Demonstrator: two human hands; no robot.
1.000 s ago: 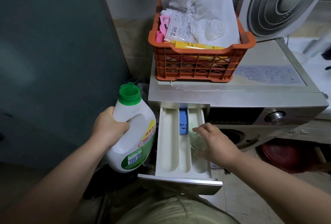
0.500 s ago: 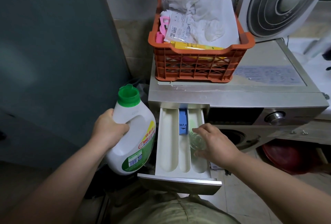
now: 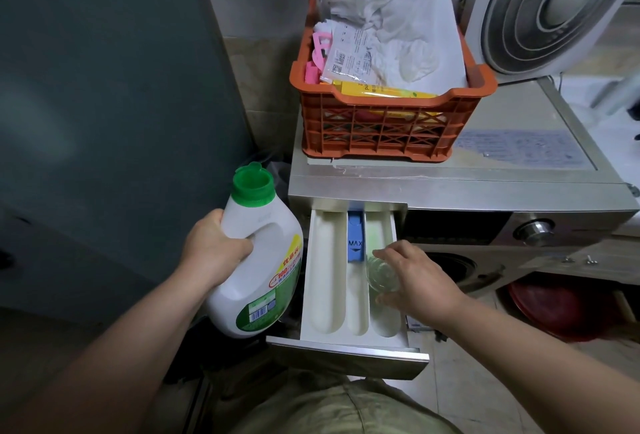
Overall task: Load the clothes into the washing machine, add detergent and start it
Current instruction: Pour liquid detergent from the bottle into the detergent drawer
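Note:
My left hand (image 3: 211, 248) grips the handle of a white detergent bottle (image 3: 258, 260) with a green neck, held upright left of the washing machine (image 3: 485, 191). The machine's white detergent drawer (image 3: 327, 281) is pulled out, showing three compartments and a blue MAX insert (image 3: 355, 243). My right hand (image 3: 415, 279) holds a clear measuring cap (image 3: 381, 276) tipped over the right compartment, where a faint green tint shows. The drum opening (image 3: 450, 265) is partly hidden behind my right hand.
An orange crate (image 3: 388, 121) with white cloth, packets and pink pegs stands on the machine's top. A white fan (image 3: 554, 7) is at the back right. A dark teal panel (image 3: 104, 104) fills the left. A red basin (image 3: 554, 309) sits low on the right.
The bottle has sunk slightly and tilted a little. My right hand with the clear cap has stayed over the right compartment.

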